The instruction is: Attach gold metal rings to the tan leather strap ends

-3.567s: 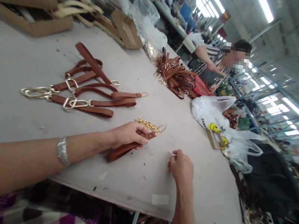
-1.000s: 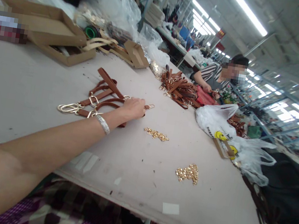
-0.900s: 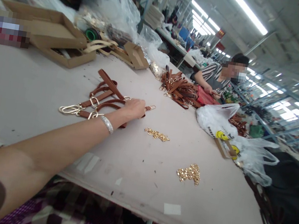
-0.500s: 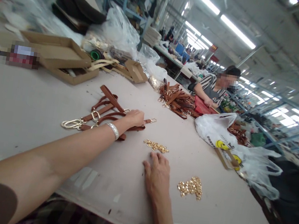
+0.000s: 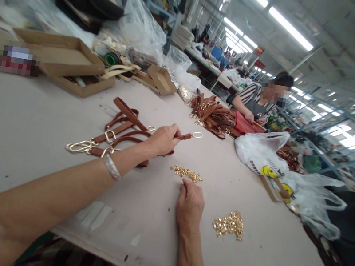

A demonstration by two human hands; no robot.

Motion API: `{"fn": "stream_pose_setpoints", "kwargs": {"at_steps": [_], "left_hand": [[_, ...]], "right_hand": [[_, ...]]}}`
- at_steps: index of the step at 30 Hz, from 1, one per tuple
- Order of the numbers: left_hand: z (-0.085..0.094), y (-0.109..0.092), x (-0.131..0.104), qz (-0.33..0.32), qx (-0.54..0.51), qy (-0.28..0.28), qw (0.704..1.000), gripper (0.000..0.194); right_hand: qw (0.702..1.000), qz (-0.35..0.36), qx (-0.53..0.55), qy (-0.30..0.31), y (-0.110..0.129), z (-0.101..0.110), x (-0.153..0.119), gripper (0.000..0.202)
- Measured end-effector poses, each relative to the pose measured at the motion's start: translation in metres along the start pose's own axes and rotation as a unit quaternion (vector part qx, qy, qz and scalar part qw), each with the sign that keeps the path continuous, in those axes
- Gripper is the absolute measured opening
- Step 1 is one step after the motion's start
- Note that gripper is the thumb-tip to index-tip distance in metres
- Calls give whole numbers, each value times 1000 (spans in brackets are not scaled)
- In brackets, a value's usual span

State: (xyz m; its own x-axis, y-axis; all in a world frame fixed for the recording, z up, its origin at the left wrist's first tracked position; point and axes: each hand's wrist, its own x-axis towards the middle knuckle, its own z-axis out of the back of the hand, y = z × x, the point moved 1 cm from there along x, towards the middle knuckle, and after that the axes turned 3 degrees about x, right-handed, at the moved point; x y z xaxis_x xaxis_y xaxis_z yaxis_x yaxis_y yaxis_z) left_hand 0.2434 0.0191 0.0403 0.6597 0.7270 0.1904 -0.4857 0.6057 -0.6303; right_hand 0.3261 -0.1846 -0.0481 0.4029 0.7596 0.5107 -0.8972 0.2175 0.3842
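Note:
My left hand [image 5: 164,139], with a silver bracelet at the wrist, is closed on a brown leather strap [image 5: 184,137] whose end carries an oval gold ring [image 5: 198,135]. Under and left of that hand lie more brown straps [image 5: 131,104] with gold rings and large snap hooks [image 5: 80,146]. My right hand [image 5: 191,201] rests on the table with its fingers curled together, just below a small pile of gold rivet-like studs [image 5: 186,173]. Whatever its fingertips hold, if anything, is hidden. A second pile of gold studs [image 5: 229,225] lies to its right.
Across the table [image 5: 111,212], a person [image 5: 260,99] in a striped top works with something red. Near them lies a heap of brown straps [image 5: 212,114]. White plastic bags [image 5: 258,150] stand at right. Cardboard boxes [image 5: 74,62] and clear bags fill the back left.
My left hand has lifted the strap end slightly up and to the right. My right hand's fingers, spread near the studs before, have curled closed.

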Motion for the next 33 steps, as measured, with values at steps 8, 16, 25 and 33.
{"fn": "stream_pose_setpoints", "kwargs": {"at_steps": [8, 16, 25, 33], "left_hand": [[-44, -16, -64, 44, -383, 187, 904, 24], [-58, -5, -67, 113, -460, 209, 856, 31], [-59, -17, -76, 51, -458, 290, 839, 35], [-53, -15, -77, 0, -384, 288, 877, 37]], "right_hand": [[985, -18, 171, 30, 1, 11, 2, 27], [908, -222, 355, 10, -5, 17, 5, 22], [755, -329, 566, -23, 3, 16, 10, 28], [762, -345, 547, -18, -6, 13, 7, 23]]}}
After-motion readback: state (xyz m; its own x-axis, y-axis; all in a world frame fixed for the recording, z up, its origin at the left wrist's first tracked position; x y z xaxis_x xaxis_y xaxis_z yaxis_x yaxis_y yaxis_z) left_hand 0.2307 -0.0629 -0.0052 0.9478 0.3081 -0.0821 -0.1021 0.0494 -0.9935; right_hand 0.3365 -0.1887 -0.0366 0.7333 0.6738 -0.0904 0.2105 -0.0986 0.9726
